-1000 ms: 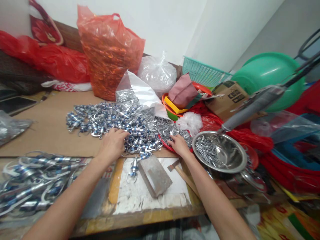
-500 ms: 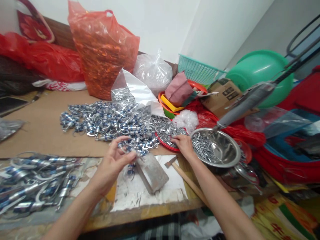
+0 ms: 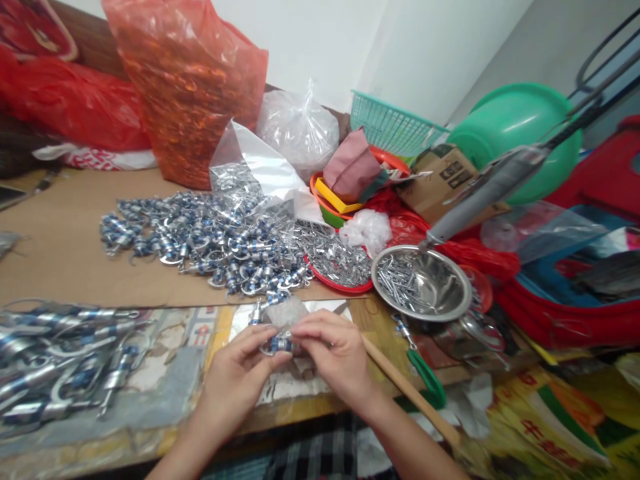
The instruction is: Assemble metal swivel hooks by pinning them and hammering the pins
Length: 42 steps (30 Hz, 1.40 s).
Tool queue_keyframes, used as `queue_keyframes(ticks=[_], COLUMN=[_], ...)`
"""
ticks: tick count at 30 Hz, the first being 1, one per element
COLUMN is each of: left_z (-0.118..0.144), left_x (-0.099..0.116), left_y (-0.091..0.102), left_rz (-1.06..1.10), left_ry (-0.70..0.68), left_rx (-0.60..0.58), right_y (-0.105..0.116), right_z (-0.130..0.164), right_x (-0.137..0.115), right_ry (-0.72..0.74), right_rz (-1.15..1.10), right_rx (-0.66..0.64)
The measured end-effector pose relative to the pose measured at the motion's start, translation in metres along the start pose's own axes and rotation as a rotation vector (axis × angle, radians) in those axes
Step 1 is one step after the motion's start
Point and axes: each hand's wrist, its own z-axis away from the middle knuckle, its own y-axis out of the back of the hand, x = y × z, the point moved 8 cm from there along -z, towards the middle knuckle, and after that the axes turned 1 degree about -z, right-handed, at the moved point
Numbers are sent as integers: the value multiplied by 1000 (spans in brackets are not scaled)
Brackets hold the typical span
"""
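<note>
My left hand [image 3: 243,377] pinches a small blue and silver metal hook fitting [image 3: 281,344] between thumb and fingers. From the other side, my right hand [image 3: 337,357] has its fingertips closed at the fitting's right end; whatever is between them is hidden. Just behind the fingers, the top of a grey metal block [image 3: 286,312] shows on white paper. Beside my right hand lies a hammer with a wooden handle [image 3: 395,377], its head partly covered. Farther back, a heap of similar fittings [image 3: 200,233] spreads over cardboard.
A red tray [image 3: 350,288] of small metal pieces and a steel bowl [image 3: 453,303] of pins stand at right. More fittings [image 3: 65,360] lie at left. Behind stand an orange plastic bag [image 3: 190,93], a teal basket [image 3: 395,123] and a green basin [image 3: 530,133].
My right hand has left the red tray and come to the fitting in my left hand. Both hands now meet in front of the metal block. The view has shifted slightly.
</note>
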Motion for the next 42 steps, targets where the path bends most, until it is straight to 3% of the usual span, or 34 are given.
queue_keyframes(ticks=[3, 7, 11, 13, 17, 22, 28, 30, 35, 38, 42], left_z=[1, 1, 3, 5, 8, 8, 8, 9, 12, 14, 16], left_x=[9, 8, -2, 4, 21, 14, 9, 8, 4, 2, -2], left_y=[-1, -2, -2, 0, 2, 0, -10, -13, -11, -8, -7], left_rz=[-48, -62, 171, 225, 61, 51, 26, 23, 115, 203, 280], left_ry=[-70, -41, 51, -22, -167, -28, -42, -41, 15, 55, 122], left_rx=[-32, -50, 0, 26, 2, -70, -196, -229, -204, -158, -126], right_y=[-12, -14, -12, -11, -10, -6, -7, -6, 0, 0, -4], right_z=[6, 7, 11, 14, 18, 23, 29, 30, 34, 37, 45], right_x=[-13, -6, -1, 0, 3, 11, -3, -3, 0, -8, -30], right_ry=[110, 74, 29, 32, 20, -42, 139, 131, 86, 190, 484], right_rz=[-42, -64, -100, -108, -166, -200, -65, -46, -12, 74, 257], right_rx=[-68, -84, -71, -67, -39, -5, -48, -35, 7, -37, -112])
